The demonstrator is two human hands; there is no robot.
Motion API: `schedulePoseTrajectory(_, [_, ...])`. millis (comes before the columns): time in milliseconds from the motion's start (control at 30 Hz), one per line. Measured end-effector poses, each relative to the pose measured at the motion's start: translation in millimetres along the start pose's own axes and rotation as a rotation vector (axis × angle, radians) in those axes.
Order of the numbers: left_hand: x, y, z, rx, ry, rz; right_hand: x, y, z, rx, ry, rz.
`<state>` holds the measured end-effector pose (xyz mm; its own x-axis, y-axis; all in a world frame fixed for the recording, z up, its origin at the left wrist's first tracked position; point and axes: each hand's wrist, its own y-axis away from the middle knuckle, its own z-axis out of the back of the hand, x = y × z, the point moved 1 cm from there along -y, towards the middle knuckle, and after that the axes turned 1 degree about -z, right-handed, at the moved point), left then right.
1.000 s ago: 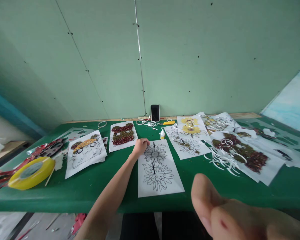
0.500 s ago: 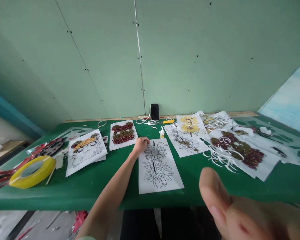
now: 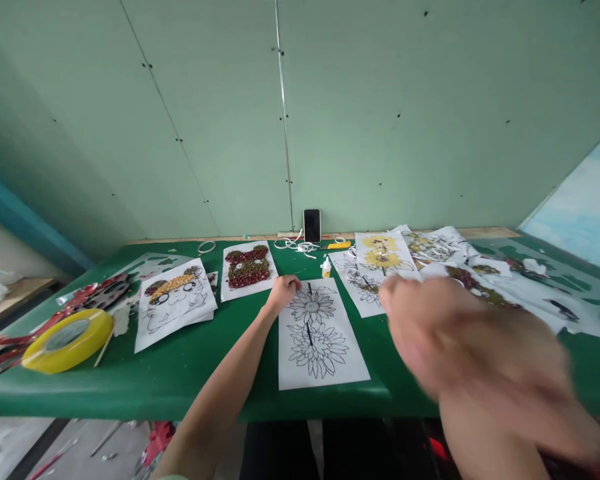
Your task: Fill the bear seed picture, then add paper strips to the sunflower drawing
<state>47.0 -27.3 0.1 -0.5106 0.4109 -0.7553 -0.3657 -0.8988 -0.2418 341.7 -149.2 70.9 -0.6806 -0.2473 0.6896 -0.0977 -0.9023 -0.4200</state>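
A white sheet with a black-outlined flower drawing (image 3: 300,370) lies on the green table in front of me. My left hand (image 3: 284,292) is at the sheet's upper left corner, its fingers curled together on the paper's edge. My right hand (image 3: 460,327) is raised close to the camera, to the right of the sheet, and smeared by motion; its fingers and anything in them cannot be made out. A small white glue bottle (image 3: 326,269) with a yellow label stands just beyond the sheet. To its right lies a sheet with yellow flowers (image 3: 383,253), over another flower drawing (image 3: 357,287).
A yellow tape roll (image 3: 67,340), a hamster picture (image 3: 177,303) and a bear picture covered in seeds (image 3: 249,270) lie to the left. A phone (image 3: 312,225) leans against the wall, beside a yellow cutter (image 3: 339,245). Papers (image 3: 513,290) are piled at right.
My right hand has swung up and inward over the right-hand papers and now covers part of them. My left hand stays at the sheet's corner. The view has shifted slightly.
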Motion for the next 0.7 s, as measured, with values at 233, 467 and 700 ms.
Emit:
schedulePoseTrajectory(233, [-4, 2, 2, 0.022, 0.037, 0.015, -57, -60, -11, -0.041, 0.168, -0.086])
schedulePoseTrajectory(467, [1, -2, 1, -0.004, 0.004, 0.009, -109, -44, -33, 0.025, 0.483, -0.278])
schedulePoseTrajectory(700, [2, -1, 2, -0.013, -0.014, -0.006, -106, -41, -38, 0.032, 0.565, -0.283])
